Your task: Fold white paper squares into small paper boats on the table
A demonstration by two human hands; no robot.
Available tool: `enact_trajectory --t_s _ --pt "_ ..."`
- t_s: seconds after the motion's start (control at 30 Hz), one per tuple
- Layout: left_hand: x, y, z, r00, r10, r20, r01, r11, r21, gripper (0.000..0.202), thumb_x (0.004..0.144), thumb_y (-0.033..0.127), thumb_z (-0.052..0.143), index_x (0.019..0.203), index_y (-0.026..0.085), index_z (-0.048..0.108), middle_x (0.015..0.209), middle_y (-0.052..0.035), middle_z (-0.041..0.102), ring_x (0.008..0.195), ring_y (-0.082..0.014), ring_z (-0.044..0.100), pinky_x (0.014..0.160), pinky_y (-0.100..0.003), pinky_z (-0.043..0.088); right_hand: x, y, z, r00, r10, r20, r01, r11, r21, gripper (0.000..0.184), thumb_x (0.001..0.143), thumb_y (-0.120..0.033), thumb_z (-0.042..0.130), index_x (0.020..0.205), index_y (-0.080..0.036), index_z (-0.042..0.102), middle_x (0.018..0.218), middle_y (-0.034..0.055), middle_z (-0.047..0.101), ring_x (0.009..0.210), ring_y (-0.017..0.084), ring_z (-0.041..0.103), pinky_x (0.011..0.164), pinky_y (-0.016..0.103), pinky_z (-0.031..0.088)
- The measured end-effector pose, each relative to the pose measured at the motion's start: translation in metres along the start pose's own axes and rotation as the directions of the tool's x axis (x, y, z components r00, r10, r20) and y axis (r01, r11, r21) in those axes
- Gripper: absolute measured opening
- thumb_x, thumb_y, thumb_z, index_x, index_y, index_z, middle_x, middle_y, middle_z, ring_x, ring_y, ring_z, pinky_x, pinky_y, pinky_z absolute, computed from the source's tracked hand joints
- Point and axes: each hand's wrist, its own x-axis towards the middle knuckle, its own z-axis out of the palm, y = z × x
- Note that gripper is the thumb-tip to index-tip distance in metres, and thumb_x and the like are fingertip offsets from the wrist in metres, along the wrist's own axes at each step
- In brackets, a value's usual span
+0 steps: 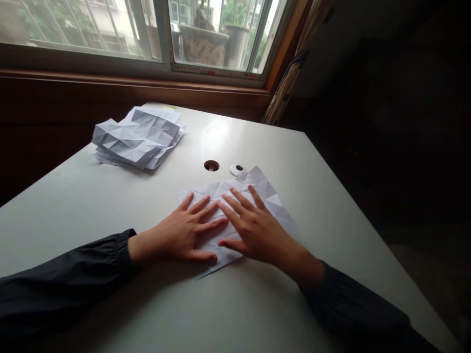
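Reaching in from the lower corners of the view, a dark gathered left sleeve [62, 279] and right sleeve [353, 309] end in bare wrists. The left hand [180, 233] and right hand [259, 235] lie palm-down, side by side, with their fingers spread and almost meeting at the centre. Neither grip closes on anything: both are wide open and press down from above, pinching no edge between finger and thumb.

Under them lies a creased white paper sheet [263, 193], its surface divided by a dense pattern of fold lines and one corner poking out toward the person. It rests flat on the white desk [110, 211], and most of it is covered by the hands. Pressure looks best kept even from both hands, with the fingers spread, so the sheet cannot creep across the smooth top. Working along the existing creases, not across them, should avoid adding stray wrinkles.

Just past the sheet's far corner sit a small round cap [238, 170] and, beside it, a wood-lined desk hole [211, 165]. Farther left lies a stack of folded, crumpled paper sheets [138, 137], with a small yellow slip [169, 107] near the desk's far edge. Beyond are a wooden window sill [128, 81], a window [221, 34] and a tied-back curtain [285, 93].
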Motion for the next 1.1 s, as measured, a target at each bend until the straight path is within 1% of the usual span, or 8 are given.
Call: enact_trajectory --t_s 0.1,0.2,0.37,0.6,0.77,0.93,1.0,1.1 --pt "-0.001 0.0 0.004 1.0 -0.009 -0.008 0.009 1.0 0.005 0.087 0.09 0.075 0.049 0.161 0.027 0.032 0.166 -0.0146 0.031 0.153 -0.0459 0.021 0.121 -0.07 0.011 0.008 -0.024 0.01 0.997 -0.052 0.048 0.047 0.993 0.105 0.087 0.096 -0.071 0.045 0.157 -0.009 0.037 0.161 0.0194 0.04 0.154 0.036 0.026 0.128 0.06 0.01" --pt "0.0 0.0 0.003 1.0 -0.003 0.014 0.003 1.0 -0.001 0.085 0.091 0.074 0.049 0.161 0.028 0.032 0.167 -0.0131 0.029 0.153 -0.0453 0.021 0.121 -0.07 0.01 0.011 -0.018 0.025 0.995 -0.046 0.09 0.029 0.981 0.19 0.084 0.098 -0.07 0.043 0.159 -0.012 0.033 0.164 0.0165 0.036 0.154 0.032 0.028 0.127 0.056 0.017" --pt "0.0 -0.001 0.0 0.998 -0.017 0.054 0.018 1.0 -0.013 0.087 0.089 0.079 0.046 0.162 0.035 0.026 0.171 -0.0118 0.017 0.153 -0.0475 0.02 0.12 -0.072 0.008 0.011 0.026 0.04 0.978 0.124 0.165 -0.151 0.976 0.157 0.094 0.093 -0.079 0.039 0.161 -0.015 0.03 0.166 0.0171 0.032 0.155 0.032 0.025 0.127 0.055 0.015" --pt "0.0 -0.003 0.0 0.998 -0.028 0.065 0.029 0.999 -0.017 0.089 0.088 0.081 0.045 0.162 0.036 0.025 0.17 -0.0099 0.019 0.154 -0.046 0.02 0.121 -0.068 0.007 -0.011 0.101 0.044 0.86 0.489 0.147 -0.485 0.872 -0.067 0.093 0.095 -0.077 0.035 0.158 -0.009 0.032 0.162 0.0215 0.036 0.151 0.036 0.033 0.123 0.063 0.018" --pt "0.0 -0.003 0.002 0.999 -0.027 0.043 0.028 0.999 -0.019 0.089 0.088 0.081 0.047 0.162 0.037 0.025 0.17 -0.0096 0.021 0.153 -0.0457 0.021 0.121 -0.068 0.008 0.0 0.059 0.025 0.936 0.348 -0.054 -0.351 0.934 -0.071 0.088 0.098 -0.071 0.035 0.158 -0.006 0.032 0.164 0.0227 0.032 0.156 0.04 0.018 0.125 0.064 0.003" --pt "0.0 -0.002 0.004 0.999 -0.025 0.043 0.025 1.0 -0.008 0.09 0.089 0.079 0.047 0.162 0.032 0.027 0.169 -0.0122 0.023 0.154 -0.0444 0.021 0.122 -0.068 0.007 0.018 0.0 0.025 0.997 0.012 0.074 -0.026 0.982 0.188 0.086 0.099 -0.071 0.035 0.158 -0.008 0.033 0.161 0.0188 0.04 0.152 0.029 0.033 0.127 0.05 0.02" --pt "0.0 -0.003 0.004 0.999 -0.024 0.044 0.025 1.0 -0.01 0.09 0.089 0.079 0.047 0.163 0.033 0.025 0.17 -0.0116 0.022 0.154 -0.0447 0.021 0.122 -0.069 0.007 0.018 0.005 0.034 0.993 0.044 0.105 -0.063 0.979 0.194 0.087 0.097 -0.074 0.035 0.157 -0.011 0.036 0.162 0.0178 0.04 0.151 0.029 0.034 0.127 0.052 0.021" --pt "-0.001 -0.003 0.003 0.998 -0.026 0.062 0.027 0.999 -0.017 0.088 0.089 0.08 0.046 0.163 0.037 0.023 0.171 -0.0097 0.017 0.154 -0.0457 0.019 0.121 -0.07 0.007 0.009 0.043 0.047 0.96 0.256 0.112 -0.267 0.959 0.096 0.084 0.099 -0.072 0.032 0.155 -0.01 0.039 0.162 0.0199 0.038 0.152 0.03 0.033 0.126 0.054 0.02"
